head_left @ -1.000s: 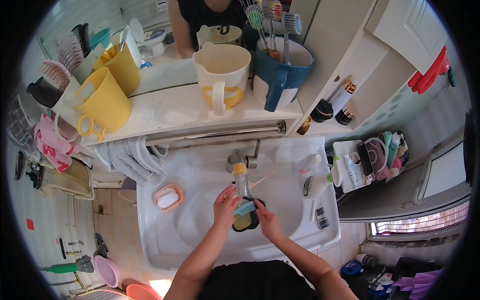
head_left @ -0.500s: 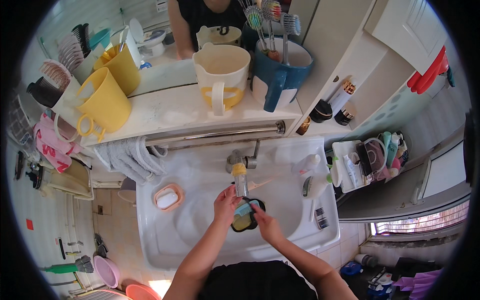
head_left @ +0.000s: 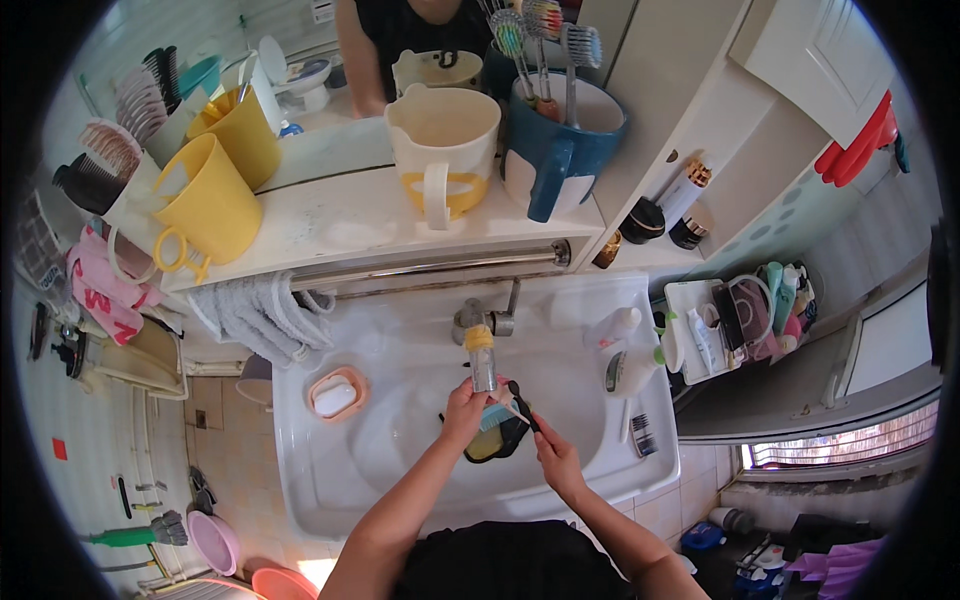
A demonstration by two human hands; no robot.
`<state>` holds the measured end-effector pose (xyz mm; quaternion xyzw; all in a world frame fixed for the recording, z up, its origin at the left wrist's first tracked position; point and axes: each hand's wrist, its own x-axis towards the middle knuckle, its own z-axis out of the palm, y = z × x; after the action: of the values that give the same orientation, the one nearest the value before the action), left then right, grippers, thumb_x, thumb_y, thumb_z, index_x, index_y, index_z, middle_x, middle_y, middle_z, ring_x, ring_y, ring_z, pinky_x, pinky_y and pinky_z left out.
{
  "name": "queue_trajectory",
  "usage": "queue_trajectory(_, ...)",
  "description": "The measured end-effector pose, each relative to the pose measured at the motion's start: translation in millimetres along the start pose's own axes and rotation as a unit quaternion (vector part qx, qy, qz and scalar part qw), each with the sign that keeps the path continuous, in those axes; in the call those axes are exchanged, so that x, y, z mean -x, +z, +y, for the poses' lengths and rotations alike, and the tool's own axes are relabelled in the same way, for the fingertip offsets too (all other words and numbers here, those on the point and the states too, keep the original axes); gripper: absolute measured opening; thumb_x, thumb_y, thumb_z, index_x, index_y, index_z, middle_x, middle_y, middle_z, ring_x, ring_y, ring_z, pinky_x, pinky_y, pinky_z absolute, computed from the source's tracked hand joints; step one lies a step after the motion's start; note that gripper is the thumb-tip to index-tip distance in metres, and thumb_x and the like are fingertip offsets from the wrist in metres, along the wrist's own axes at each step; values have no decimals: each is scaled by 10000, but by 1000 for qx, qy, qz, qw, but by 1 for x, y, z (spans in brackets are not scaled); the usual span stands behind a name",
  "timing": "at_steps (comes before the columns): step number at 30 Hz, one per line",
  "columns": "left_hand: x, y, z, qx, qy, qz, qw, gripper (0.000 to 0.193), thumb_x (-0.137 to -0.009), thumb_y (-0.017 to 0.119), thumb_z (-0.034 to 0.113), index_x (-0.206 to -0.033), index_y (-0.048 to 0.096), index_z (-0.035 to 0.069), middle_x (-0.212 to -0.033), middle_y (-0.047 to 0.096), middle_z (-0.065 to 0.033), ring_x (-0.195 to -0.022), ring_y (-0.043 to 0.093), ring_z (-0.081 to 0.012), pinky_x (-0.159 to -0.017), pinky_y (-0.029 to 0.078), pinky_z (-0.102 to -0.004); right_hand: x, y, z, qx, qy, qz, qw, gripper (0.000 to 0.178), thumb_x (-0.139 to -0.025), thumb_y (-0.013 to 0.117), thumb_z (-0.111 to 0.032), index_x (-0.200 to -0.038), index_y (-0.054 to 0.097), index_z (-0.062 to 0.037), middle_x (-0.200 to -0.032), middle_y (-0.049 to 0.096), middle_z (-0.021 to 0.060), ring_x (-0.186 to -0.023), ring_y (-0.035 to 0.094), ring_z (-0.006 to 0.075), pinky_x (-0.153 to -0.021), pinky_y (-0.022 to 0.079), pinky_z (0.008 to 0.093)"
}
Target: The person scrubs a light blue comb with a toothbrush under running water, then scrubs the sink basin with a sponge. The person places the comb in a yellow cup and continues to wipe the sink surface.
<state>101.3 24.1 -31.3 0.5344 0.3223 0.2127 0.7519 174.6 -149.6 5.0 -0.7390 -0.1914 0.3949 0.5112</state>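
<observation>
My left hand [head_left: 463, 410] is closed just under the faucet's clear spout [head_left: 482, 368], pinching a slim pale-pink piece [head_left: 517, 408], perhaps a comb, whose far end is partly hidden. To its right, my right hand [head_left: 557, 455] grips a small black-handled brush [head_left: 523, 405] and brings it against the pale piece. Beneath both hands, a teal comb [head_left: 492, 417] lies over a black-rimmed, yellowish item [head_left: 487, 445] in the white sink basin [head_left: 400, 440]. My left hand and wrist cover part of that item.
A pink soap dish [head_left: 337, 393] sits on the sink's left side. Bottles [head_left: 635, 372] and a black-bristled comb [head_left: 643, 436] are on its right edge. The shelf above holds a yellow mug [head_left: 210, 205], a cream mug [head_left: 443, 150] and a blue mug [head_left: 560, 150] with toothbrushes.
The pale piece has swung from pointing right to slanting down toward my right hand. My right hand has shifted right and down, and the black brush now meets the piece.
</observation>
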Motion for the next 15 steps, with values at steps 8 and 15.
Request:
queue_trajectory(8,6,-4,-18,-52,45,-26,997,221,-919,431,92,-1060,589,30,-993,633,-58,-888,581,-128,-757,460,-259,0,18,-23,158,-78,-46,983,365,-926,481,-167,-1288,473,-123,-697,511,-7,-641,430,74,-596,410,242)
queue_trajectory(15,6,-9,-21,-78,39,36,996,198,-887,481,92,-1011,618,22,-830,640,-69,-737,572,-131,-697,466,-277,-10,19,-22,213,-93,-40,972,350,-912,496,-147,-1262,496,-133,-838,624,139,-689,506,112,-678,440,255)
